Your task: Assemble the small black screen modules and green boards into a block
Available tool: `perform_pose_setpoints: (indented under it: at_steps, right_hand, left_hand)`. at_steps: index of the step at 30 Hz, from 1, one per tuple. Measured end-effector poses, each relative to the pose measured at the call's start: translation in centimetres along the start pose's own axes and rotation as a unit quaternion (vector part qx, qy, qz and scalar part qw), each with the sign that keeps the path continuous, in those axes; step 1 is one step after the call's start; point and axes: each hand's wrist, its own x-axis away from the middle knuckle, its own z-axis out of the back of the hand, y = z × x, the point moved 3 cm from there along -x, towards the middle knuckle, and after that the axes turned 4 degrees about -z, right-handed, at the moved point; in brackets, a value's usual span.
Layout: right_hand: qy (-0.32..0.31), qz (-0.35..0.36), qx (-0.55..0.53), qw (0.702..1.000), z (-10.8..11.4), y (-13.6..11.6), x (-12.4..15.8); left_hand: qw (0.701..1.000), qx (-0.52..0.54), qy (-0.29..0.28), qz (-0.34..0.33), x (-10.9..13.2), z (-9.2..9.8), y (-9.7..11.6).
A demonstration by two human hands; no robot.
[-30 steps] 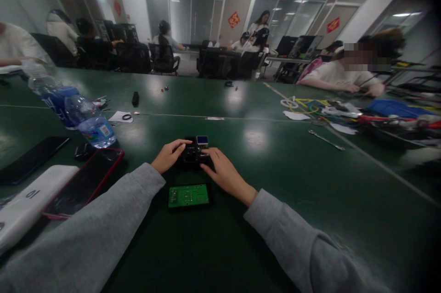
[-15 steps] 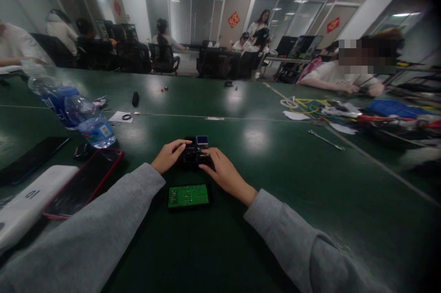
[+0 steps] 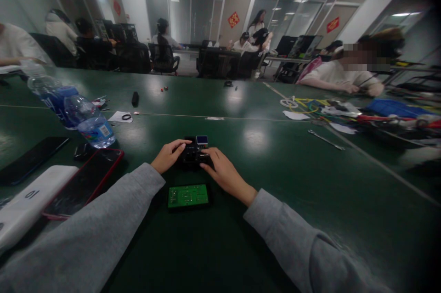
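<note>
A dark casing [image 3: 190, 154] with hollow compartments rests on the green table between my two hands. My left hand [image 3: 168, 155] is closed on its left side, thumb along the upper edge. From the right, my right hand [image 3: 220, 168] grips the same casing, with fingers over its right part and the thumb at the lower edge. A small square display module [image 3: 202, 140] sticks up at the casing's far right corner. Closer to me lies a green circuit board [image 3: 188, 195] with a dark edge, touched by neither hand. Fine details inside the casing are too dark to make out.
Left of my arm lie a red-edged phone [image 3: 86, 183], a white power bank [image 3: 34, 203] and a dark phone [image 3: 32, 160]. Plastic bottles [image 3: 91, 121] stand behind them. A wrench [image 3: 325, 140] and tangled cables [image 3: 306, 104] lie to the right. A person [image 3: 339, 77] sits across the table.
My hands and the casing stay almost where they were, with only a tiny shift of the right fingers. In the background, the standing person has moved an arm.
</note>
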Motion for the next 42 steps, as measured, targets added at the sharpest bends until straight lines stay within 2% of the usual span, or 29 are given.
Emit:
perform_pose_setpoints:
  at_steps: [42]
  right_hand:
    - [0.002, 0.003, 0.010, 1.000, -0.02, -0.05, 0.04]
  left_hand:
    - [1.000, 0.006, -0.002, -0.004, -0.04, -0.05, 0.14]
